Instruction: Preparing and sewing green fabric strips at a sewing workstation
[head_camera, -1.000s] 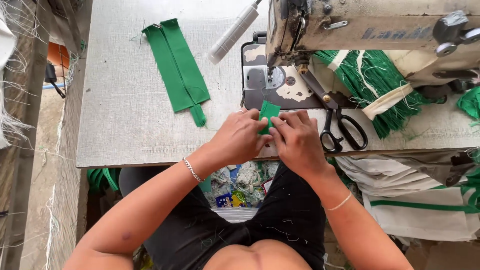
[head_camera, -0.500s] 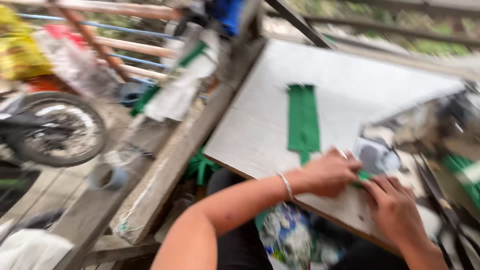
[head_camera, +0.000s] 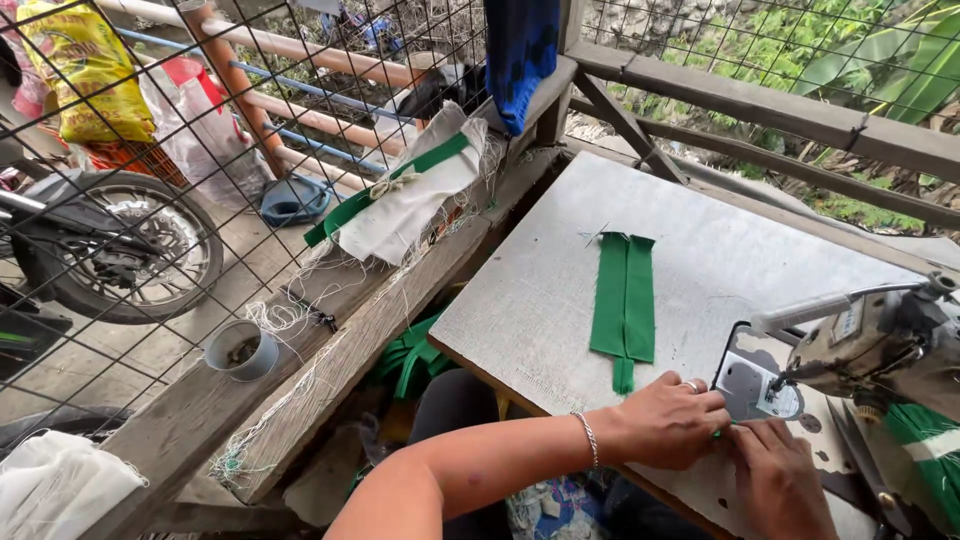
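My left hand (head_camera: 668, 420) and my right hand (head_camera: 783, 482) meet at the near edge of the grey sewing table (head_camera: 560, 290), fingers pinched together on a small green fabric piece (head_camera: 717, 433) that is almost wholly hidden between them. Just beyond my fingers is the metal needle plate (head_camera: 747, 378) of the sewing machine (head_camera: 880, 335), whose head reaches in from the right. Green fabric strips (head_camera: 623, 300) lie flat on the table a little beyond my left hand.
A wooden ledge (head_camera: 350, 330) left of the table carries white and green cloth (head_camera: 405, 205), loose threads and a small round tin (head_camera: 241, 349). Behind wire mesh stand a motorcycle wheel (head_camera: 120, 250), a yellow bag (head_camera: 85, 65) and plastic bags. Green cloth (head_camera: 925, 445) hangs at the right.
The camera has swung left, bringing the ledge, mesh fence and motorcycle into view. Both hands stay at the table's near edge on the green fabric piece by the needle plate.
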